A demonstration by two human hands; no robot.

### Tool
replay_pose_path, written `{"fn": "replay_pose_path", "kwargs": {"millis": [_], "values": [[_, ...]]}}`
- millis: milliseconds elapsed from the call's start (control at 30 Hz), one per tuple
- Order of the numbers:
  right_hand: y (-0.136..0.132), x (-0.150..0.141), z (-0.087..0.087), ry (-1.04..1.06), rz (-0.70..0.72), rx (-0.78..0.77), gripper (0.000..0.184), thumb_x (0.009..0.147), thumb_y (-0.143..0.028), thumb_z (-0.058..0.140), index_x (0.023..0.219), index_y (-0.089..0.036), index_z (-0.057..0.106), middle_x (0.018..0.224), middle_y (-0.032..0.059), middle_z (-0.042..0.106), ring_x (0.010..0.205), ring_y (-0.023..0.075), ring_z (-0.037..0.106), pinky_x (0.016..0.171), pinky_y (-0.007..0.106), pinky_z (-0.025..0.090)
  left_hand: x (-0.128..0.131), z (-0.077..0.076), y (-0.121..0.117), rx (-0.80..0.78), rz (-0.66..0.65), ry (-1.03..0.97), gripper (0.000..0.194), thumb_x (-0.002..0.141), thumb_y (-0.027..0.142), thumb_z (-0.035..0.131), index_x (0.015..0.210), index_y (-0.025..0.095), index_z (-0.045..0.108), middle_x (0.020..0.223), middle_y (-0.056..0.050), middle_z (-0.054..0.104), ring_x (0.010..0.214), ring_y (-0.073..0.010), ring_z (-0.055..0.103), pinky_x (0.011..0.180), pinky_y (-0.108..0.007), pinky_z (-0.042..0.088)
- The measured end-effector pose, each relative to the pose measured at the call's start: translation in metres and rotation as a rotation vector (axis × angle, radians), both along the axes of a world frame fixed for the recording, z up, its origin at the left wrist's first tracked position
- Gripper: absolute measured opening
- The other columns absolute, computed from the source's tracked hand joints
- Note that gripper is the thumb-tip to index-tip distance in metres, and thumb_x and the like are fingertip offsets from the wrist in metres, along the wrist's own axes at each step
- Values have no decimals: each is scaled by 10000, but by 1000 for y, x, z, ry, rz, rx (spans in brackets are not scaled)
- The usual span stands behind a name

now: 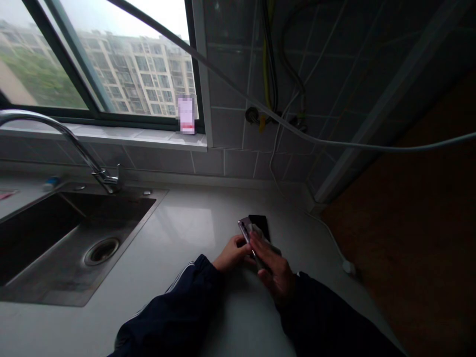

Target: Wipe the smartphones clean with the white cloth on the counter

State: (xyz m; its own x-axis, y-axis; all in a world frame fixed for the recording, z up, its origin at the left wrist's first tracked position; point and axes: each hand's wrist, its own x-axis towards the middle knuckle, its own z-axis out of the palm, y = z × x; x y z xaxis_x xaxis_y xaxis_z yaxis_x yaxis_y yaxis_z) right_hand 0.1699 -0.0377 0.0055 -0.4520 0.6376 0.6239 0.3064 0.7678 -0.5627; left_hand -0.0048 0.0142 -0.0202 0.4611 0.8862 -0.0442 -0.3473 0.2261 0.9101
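Both my hands meet over the white counter [193, 233] near its back right part. My left hand [231, 254] is closed on the lower edge of a slim phone [246, 229] that is tilted up on its side. My right hand [273, 270] is closed around the phone's other side, with a pale cloth or wipe [257, 231] under its fingers against the phone. A flat black object [260, 222], like a second phone or a case, lies on the counter just behind them.
A steel sink [48, 277] with a drain and a curved tap [55, 134] fills the left. A window and tiled sill run along the back. A white cable [334, 243] trails along the counter's right edge beside a brown panel. Pipes hang on the tiled wall.
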Motion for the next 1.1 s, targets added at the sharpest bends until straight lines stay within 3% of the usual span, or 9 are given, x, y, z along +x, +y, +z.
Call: {"fn": "replay_pose_path", "kwargs": {"millis": [133, 300, 367, 600, 700, 800, 900, 1000, 1100], "values": [[-1, 3, 2, 21, 32, -3, 543, 1081, -484, 357, 1569, -257, 429, 1589, 90, 479, 1481, 281, 436, 1202, 494, 416, 0, -6, 4, -66, 60, -86, 778, 656, 733, 795, 1156, 147, 682, 1012, -105, 723, 756, -183, 690, 630, -265, 545], [-5, -2, -3, -88, -2, -35, 949, 961, -779, 323, 1663, -184, 92, 1729, 112, 98, 1582, 354, 121, 1266, 570, 209, -2, 2, -1, 40, -82, 16, 649, 528, 542, 953, 962, 97, 764, 909, -86, 738, 822, -193, 679, 728, -255, 528], [-5, -4, -6, -98, 0, -27, 995, 944, -802, 323, 1663, -186, 17, 1736, 102, 23, 1587, 357, 73, 1269, 580, 172, -2, 4, -2, 72, -105, 43, 623, 511, 521, 963, 927, 99, 773, 877, -72, 739, 816, -189, 673, 739, -253, 520], [-2, 1, 1, -59, 106, -30, 769, 1012, -662, 382, 1628, -211, 290, 1680, 122, 304, 1545, 337, 293, 1240, 550, 310, -2, -5, 3, -18, 24, -62, 712, 686, 750, 761, 1021, 125, 703, 859, -93, 723, 701, -172, 685, 619, -242, 519], [-6, 1, 6, -65, 127, -36, 801, 1008, -686, 359, 1639, -205, 253, 1690, 122, 274, 1552, 337, 274, 1247, 548, 289, -4, -4, 2, 1, 5, -58, 712, 715, 771, 718, 1032, 133, 717, 865, -89, 726, 712, -169, 686, 654, -254, 525], [-11, -1, 8, -75, 94, -23, 926, 958, -786, 313, 1660, -208, 140, 1726, 106, 129, 1577, 360, 154, 1266, 576, 198, -4, -3, -1, 44, -100, -12, 651, 558, 583, 922, 966, 102, 762, 898, -108, 750, 840, -243, 705, 765, -314, 542], [-14, -2, 10, -61, 98, -5, 932, 938, -818, 291, 1657, -237, 169, 1724, 86, 153, 1574, 368, 152, 1262, 601, 183, -3, -4, -2, 63, -125, 23, 550, 540, 426, 968, 930, 88, 780, 893, -90, 757, 912, -273, 701, 807, -309, 526], [-15, -1, 13, 11, 92, -33, 821, 983, -722, 363, 1629, -221, 288, 1669, 106, 332, 1528, 354, 322, 1243, 561, 304, -1, -5, -1, -15, -44, -53, 571, 619, 554, 904, 944, 108, 758, 822, -70, 736, 761, -231, 702, 654, -278, 530], [-15, 0, 16, 121, 19, -83, 594, 1040, -533, 433, 1552, -232, 457, 1546, 104, 532, 1417, 312, 521, 1169, 480, 464, -2, -1, 1, -97, 41, -178, 666, 703, 677, 798, 1106, 153, 717, 935, -90, 747, 788, -214, 716, 657, -273, 561]]}}
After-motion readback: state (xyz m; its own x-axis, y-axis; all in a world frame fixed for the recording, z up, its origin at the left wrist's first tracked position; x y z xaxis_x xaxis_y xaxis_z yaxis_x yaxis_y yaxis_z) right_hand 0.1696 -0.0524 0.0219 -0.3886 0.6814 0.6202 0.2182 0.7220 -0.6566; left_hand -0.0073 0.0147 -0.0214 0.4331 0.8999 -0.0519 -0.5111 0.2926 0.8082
